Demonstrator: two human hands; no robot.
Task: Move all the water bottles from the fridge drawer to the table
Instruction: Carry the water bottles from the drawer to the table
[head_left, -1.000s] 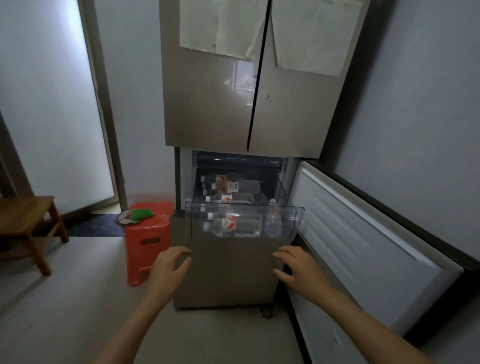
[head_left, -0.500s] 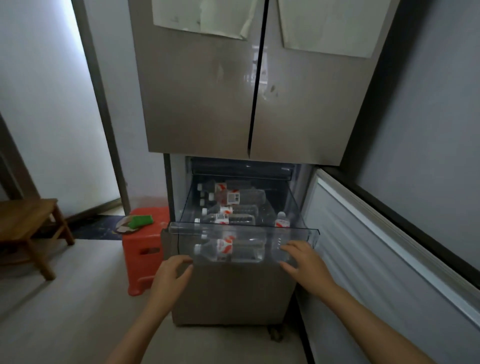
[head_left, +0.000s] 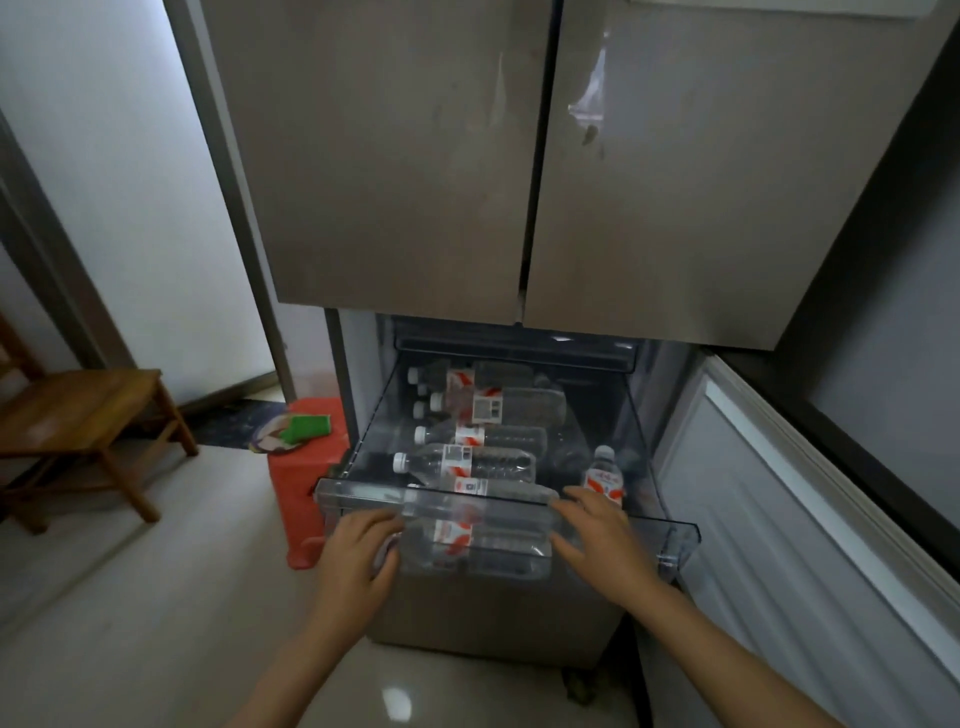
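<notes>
The task stood at its very beginning: the clear fridge drawer (head_left: 670, 535) was out at lower centre of the frame, below the fridge's (head_left: 389, 156) two closed upper doors, and no bottle had left it yet. Both hands were at its front wall. The left hand (head_left: 358, 551) had its fingers bent against the wall just under the rim; whether they actually hooked the lip I could not tell. The right hand (head_left: 602, 540) lay with fingers spread and fairly straight over the rim, holding nothing.

Inside the drawer the water bottles lay on their sides, caps toward the left of the frame, stacked from the back (head_left: 498, 405) to the middle (head_left: 467, 460), with one more seen through the front wall (head_left: 467, 540) between the hands. A single small bottle (head_left: 602, 475) stood upright at the right end, just above the right hand's fingertips. An exact count was not possible, since some were hidden under others.

The next move probably called for reaching over the rim and closing a hand round a bottle, the upright one being the nearest to the right hand, then carrying it to what I took for the table, the low wooden piece (head_left: 78, 410) at the left edge. A red plastic stool (head_left: 301, 483) stood between it and the fridge.
</notes>
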